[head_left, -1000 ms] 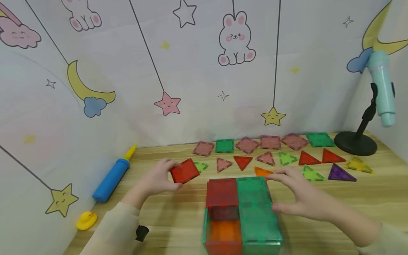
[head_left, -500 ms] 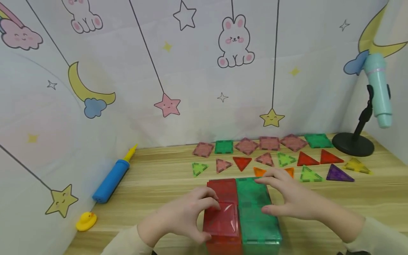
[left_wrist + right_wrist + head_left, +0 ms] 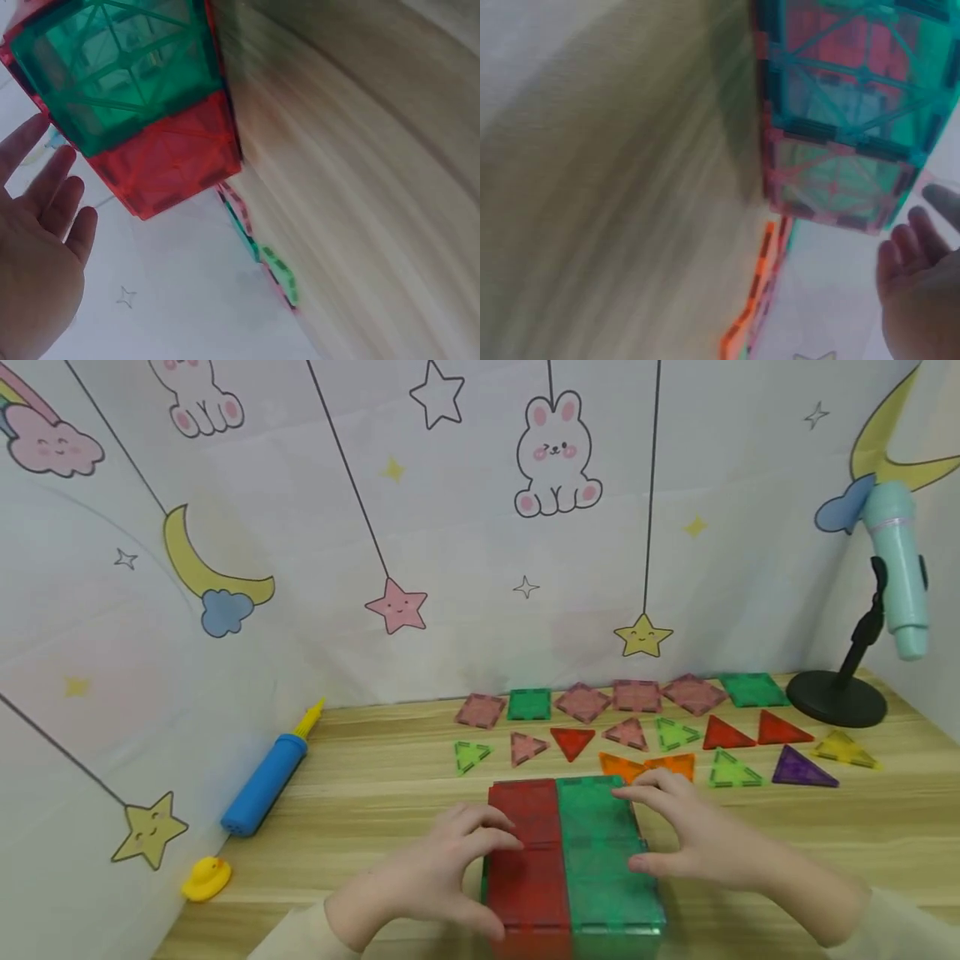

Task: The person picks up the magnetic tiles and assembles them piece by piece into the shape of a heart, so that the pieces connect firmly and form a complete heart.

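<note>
1. A box of see-through tiles (image 3: 573, 860) stands on the desk (image 3: 375, 827) close to the near edge, its top half red on the left and half green on the right.
2. The left hand (image 3: 442, 868) rests against the red side of the box, fingers loosely bent over the top edge and touching the red tiles; it grips nothing.
3. The right hand (image 3: 693, 839) lies against the green side, fingers spread and fairly straight, tips on the green top, thumb at the side wall.
4. Just behind the box lie two orange triangles (image 3: 648, 767), then a row of loose triangles (image 3: 573, 742) and a row of square tiles (image 3: 585, 702) near the wall.
5. A blue pump (image 3: 266, 781) and a yellow duck (image 3: 205, 878) lie well to the left.
6. A pale blue torch on a black stand (image 3: 836, 697) is at the far right.
</note>
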`<move>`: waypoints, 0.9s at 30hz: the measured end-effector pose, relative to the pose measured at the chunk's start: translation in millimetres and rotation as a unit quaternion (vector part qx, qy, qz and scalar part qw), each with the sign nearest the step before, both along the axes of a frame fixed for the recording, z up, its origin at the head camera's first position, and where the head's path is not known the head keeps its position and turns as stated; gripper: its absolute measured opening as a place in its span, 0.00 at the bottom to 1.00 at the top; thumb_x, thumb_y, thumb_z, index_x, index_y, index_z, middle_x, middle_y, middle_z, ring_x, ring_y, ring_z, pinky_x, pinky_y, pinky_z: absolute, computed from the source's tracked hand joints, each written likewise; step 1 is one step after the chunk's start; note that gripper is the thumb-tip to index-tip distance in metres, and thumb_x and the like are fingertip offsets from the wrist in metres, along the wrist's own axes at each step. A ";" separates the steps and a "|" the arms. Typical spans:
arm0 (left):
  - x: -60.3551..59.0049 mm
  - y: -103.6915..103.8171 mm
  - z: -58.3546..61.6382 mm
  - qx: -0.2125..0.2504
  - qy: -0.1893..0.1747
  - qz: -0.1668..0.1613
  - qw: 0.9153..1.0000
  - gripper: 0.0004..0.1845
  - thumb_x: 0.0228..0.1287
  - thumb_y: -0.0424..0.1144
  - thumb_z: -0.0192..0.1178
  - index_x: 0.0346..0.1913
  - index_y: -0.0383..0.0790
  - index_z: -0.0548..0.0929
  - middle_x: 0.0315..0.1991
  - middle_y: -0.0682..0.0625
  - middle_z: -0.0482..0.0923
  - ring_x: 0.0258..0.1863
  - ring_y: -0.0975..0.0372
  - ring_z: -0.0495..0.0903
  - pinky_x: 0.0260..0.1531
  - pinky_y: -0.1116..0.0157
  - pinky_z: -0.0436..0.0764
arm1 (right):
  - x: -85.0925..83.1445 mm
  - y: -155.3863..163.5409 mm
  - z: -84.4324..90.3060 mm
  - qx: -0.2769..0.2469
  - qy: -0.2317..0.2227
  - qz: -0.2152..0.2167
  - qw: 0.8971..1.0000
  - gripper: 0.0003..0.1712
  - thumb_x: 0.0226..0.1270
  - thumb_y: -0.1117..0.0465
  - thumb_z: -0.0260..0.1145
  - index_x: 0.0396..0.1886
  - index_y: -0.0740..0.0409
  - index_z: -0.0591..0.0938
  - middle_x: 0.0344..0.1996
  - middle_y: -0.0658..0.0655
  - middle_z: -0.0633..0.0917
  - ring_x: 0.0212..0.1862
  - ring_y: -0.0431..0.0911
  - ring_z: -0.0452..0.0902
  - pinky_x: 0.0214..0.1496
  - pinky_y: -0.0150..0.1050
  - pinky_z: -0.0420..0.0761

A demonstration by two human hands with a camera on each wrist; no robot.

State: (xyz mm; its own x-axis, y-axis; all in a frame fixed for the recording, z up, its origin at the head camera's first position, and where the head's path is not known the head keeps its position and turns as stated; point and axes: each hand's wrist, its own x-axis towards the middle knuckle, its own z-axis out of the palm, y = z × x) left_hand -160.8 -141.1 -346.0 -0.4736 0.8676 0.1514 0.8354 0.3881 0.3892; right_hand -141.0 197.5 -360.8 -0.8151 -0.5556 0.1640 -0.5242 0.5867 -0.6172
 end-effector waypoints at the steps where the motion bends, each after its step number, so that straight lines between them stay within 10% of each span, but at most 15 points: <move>1: -0.4 -1.2 -0.8 -0.005 -0.017 0.016 1.000 0.39 0.47 0.58 0.70 0.62 0.49 0.71 0.63 0.52 0.62 0.60 0.60 0.60 0.55 0.58 0.69 | 0.1 2.0 -3.9 -0.007 -0.018 0.007 1.000 0.44 0.57 0.42 0.67 0.69 0.55 0.64 0.61 0.62 0.62 0.59 0.61 0.62 0.46 0.59 0.73; 6: -3.6 -6.1 -4.9 -0.036 -0.093 0.071 0.993 0.49 0.46 0.59 0.69 0.71 0.53 0.59 0.73 0.53 0.47 0.68 0.56 0.51 0.55 0.51 0.70 | 0.7 8.4 -20.9 -0.067 -0.123 0.063 0.988 0.57 0.58 0.38 0.64 0.76 0.48 0.40 0.70 0.70 0.41 0.64 0.68 0.54 0.50 0.55 0.74; 14: -6.1 -33.2 -15.0 -0.004 -0.187 0.094 0.978 0.45 0.51 0.54 0.69 0.71 0.56 0.59 0.74 0.56 0.43 0.69 0.54 0.48 0.56 0.46 0.66 | -3.1 -14.6 -31.6 -0.116 -0.183 0.091 0.972 0.60 0.55 0.34 0.61 0.74 0.41 0.33 0.71 0.66 0.34 0.65 0.63 0.58 0.54 0.40 0.73; 27: -10.9 -102.3 -20.3 0.061 -0.175 0.160 0.969 0.38 0.55 0.52 0.66 0.69 0.48 0.65 0.72 0.49 0.51 0.67 0.43 0.52 0.51 0.37 0.63 | -33.0 -90.7 -31.0 -0.095 -0.216 0.081 0.968 0.64 0.49 0.32 0.65 0.75 0.40 0.35 0.73 0.56 0.35 0.65 0.54 0.62 0.57 0.47 0.72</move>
